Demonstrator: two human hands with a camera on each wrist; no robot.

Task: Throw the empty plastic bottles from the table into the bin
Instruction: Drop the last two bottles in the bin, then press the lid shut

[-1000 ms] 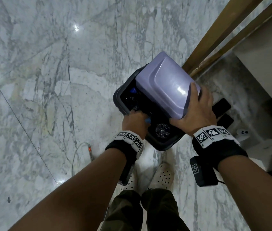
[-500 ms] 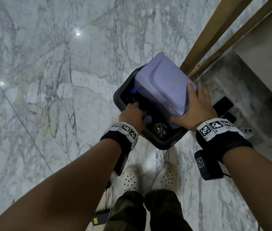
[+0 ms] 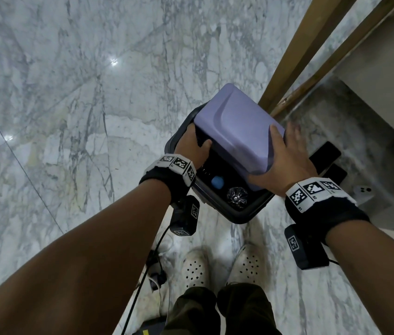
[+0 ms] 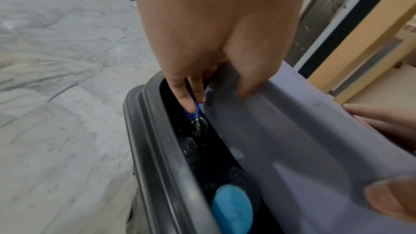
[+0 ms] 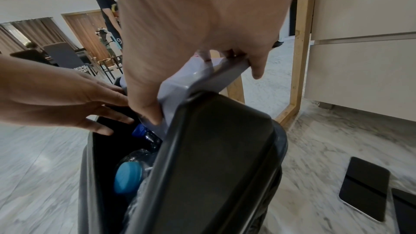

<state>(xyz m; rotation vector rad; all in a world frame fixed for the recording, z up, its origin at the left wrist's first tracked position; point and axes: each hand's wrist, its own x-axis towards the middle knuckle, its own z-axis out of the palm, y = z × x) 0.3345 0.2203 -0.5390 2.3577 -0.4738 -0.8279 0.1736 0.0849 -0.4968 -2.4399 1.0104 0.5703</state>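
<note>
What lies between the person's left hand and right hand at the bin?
The lilac lid of the bin lies between the left hand and right hand; the head view shows it.

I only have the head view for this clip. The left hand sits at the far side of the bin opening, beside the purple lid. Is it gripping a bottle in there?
Observer: No grip. In the left wrist view the left hand reaches into the bin with straight fingers, and one fingertip touches a bottle's dark blue cap.
Operator: Is that the light blue cap I can see?
Observer: No. The right wrist view shows the dark blue cap further in, beneath the purple lid and apart from the light blue cap.
Operator: And the right hand?
Observer: The right hand grips the lid, thumb at one corner and fingers curled over the opposite edge.
</note>
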